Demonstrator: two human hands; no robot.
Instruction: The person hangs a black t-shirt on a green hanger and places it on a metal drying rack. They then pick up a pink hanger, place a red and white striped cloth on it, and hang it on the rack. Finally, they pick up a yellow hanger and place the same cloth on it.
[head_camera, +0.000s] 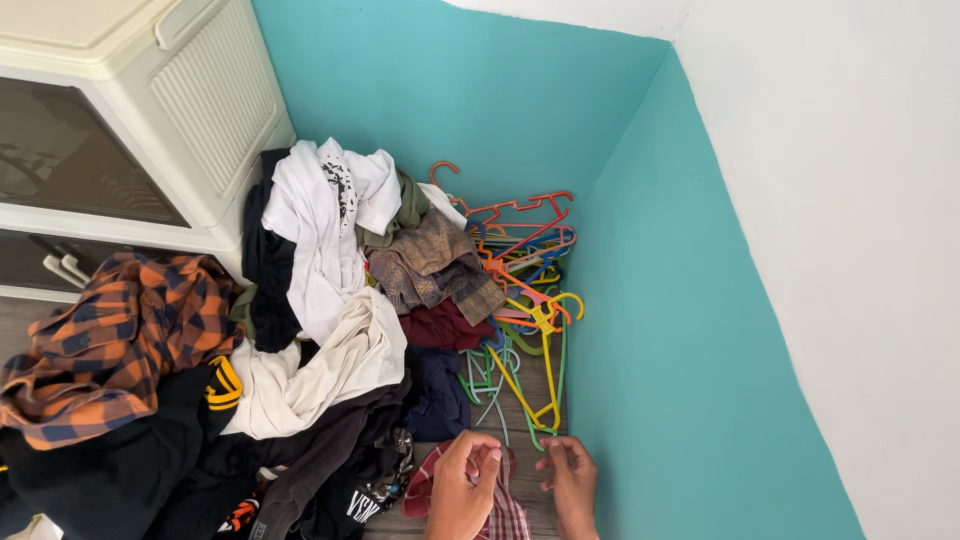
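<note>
At bottom centre, left hand (462, 487) curled around red checked cloth (505, 512) on the floor, right hand (572, 482) beside it, fingers loosely bent, apparently empty. Beyond, heaped unhung clothes (320, 330) and tangled coloured hangers (525, 290) against the teal wall (460, 90); sorting seemingly barely begun.

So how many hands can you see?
2. The left hand is at the bottom, over a red checked cloth. The right hand is beside it, near the colourful hangers. None seem hidden.
</note>
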